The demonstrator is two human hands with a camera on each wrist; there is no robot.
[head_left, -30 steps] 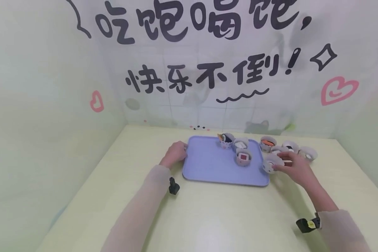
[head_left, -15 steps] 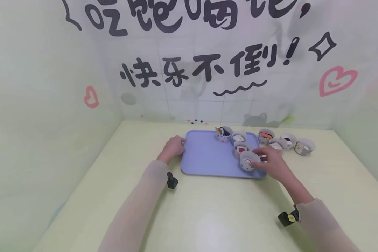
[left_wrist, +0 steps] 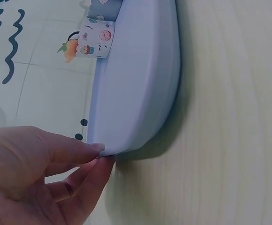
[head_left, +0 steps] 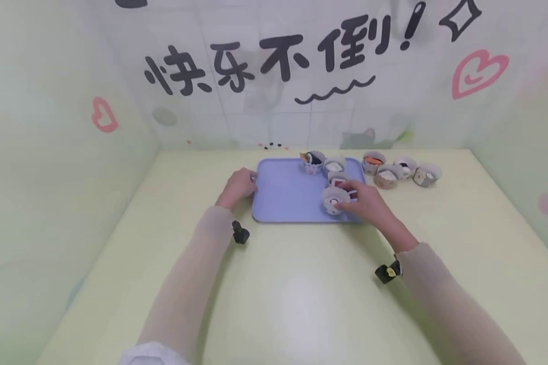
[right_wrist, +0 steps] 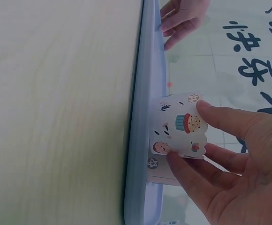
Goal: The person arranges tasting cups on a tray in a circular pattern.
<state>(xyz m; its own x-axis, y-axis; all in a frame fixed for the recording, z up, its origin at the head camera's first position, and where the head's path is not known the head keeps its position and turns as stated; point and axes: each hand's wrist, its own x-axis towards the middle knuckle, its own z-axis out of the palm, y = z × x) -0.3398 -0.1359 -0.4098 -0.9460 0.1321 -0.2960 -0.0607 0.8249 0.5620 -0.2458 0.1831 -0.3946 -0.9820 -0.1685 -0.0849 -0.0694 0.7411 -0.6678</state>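
My left hand (head_left: 238,186) pinches the left rim of a lilac-blue tray (head_left: 278,192) between thumb and fingers; the left wrist view shows the thumb (left_wrist: 91,149) on the rim at its corner. My right hand (head_left: 370,204) grips a white scalloped paper baking cup (right_wrist: 179,126) printed with cupcakes, over the tray's front right part. Something small and white sits inside it in the head view. Right behind it is a pinkish cup (head_left: 337,178) with a red-and-white piece. Farther back on the tray stand a cup with white contents (head_left: 334,167) and a cup with a sushi-like piece (head_left: 314,163).
Right of the tray, several more paper cups stand on the table: one with an orange piece (head_left: 373,161), a pinkish one (head_left: 387,178), one with a black-and-white piece (head_left: 404,168) and a patterned one (head_left: 425,175). A wall with lettering (head_left: 283,58) rises behind the table (head_left: 283,284).
My right hand has carried the paper cup leftward from beside the tray's right edge to over its front right part. The left hand keeps its hold on the rim. The head view has tilted down.
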